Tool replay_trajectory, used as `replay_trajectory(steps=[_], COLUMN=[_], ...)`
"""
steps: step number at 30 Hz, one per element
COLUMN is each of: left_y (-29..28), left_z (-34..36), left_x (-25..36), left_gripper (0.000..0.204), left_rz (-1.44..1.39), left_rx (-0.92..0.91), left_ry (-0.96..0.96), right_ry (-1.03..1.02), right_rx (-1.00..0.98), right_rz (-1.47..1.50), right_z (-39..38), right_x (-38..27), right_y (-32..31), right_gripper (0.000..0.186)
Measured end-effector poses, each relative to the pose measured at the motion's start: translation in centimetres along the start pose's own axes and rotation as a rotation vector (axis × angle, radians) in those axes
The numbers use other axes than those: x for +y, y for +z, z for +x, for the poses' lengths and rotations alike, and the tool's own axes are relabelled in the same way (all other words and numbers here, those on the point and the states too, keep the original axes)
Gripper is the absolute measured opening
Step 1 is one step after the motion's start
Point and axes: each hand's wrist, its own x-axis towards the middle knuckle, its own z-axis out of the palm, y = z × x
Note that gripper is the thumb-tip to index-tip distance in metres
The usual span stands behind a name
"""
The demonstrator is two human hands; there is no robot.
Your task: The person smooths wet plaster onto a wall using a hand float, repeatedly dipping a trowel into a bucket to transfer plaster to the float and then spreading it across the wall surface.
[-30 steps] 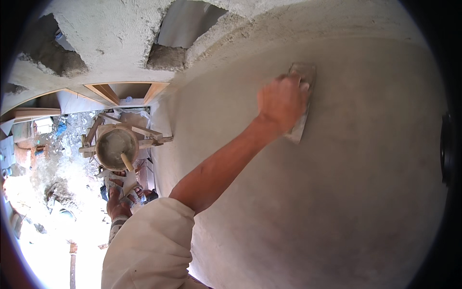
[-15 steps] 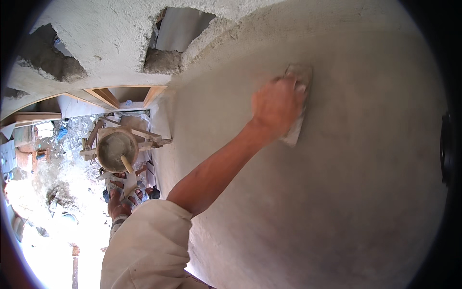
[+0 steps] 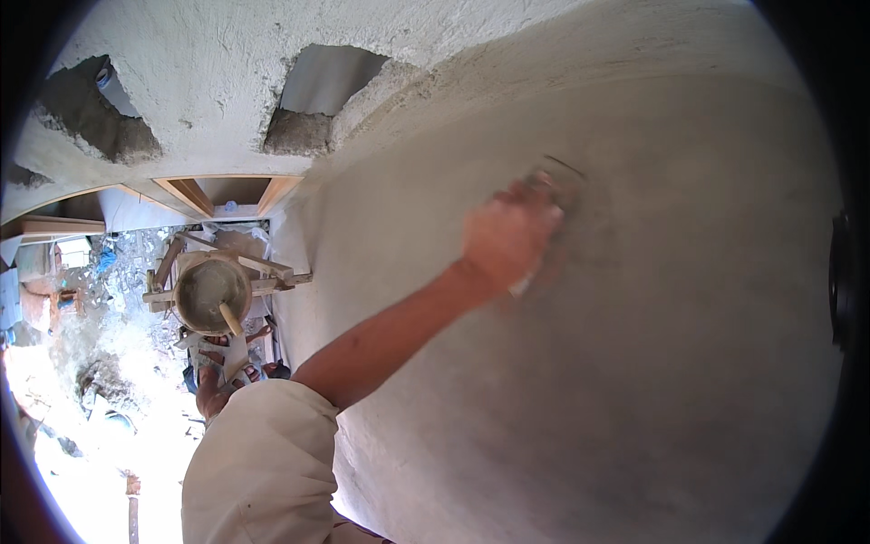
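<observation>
In the head view, the right hand (image 3: 507,236), its arm in a loose cream cloth sleeve (image 3: 258,462), is closed around a flat, rectangular grey plastering float (image 3: 569,186), blurred and half covered by the fingers. The float lies against the broad grey-brown plastered wall (image 3: 652,363) on the right. I cannot tell the left hand's state. On the left, a round brown bucket (image 3: 179,295) has a tan cylindrical handle (image 3: 230,319) across its near rim, beside rough wooden planks (image 3: 294,281).

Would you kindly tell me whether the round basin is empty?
Not empty: the basin holds grey material, with a pale handle at its rim.
</observation>
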Motion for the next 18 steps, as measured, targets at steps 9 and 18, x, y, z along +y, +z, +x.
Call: replay_trajectory(steps=[9,18], left_y=[-0.1,-1.7], left_z=[3.2,10.7], left_x=[9.4,5.0], left_gripper=[0.036,0.038], left_rz=[-0.070,-0.080], left_rx=[0.034,-0.022], left_ry=[0.599,0.589], right_ry=[-0.001,0.000], right_rx=[-0.007,-0.024], right_rz=[-0.020,0.015], right_z=[0.3,-0.1], right_x=[0.0,-0.3], right_y=[0.6,1.0], right_gripper=[0.084,0.085])
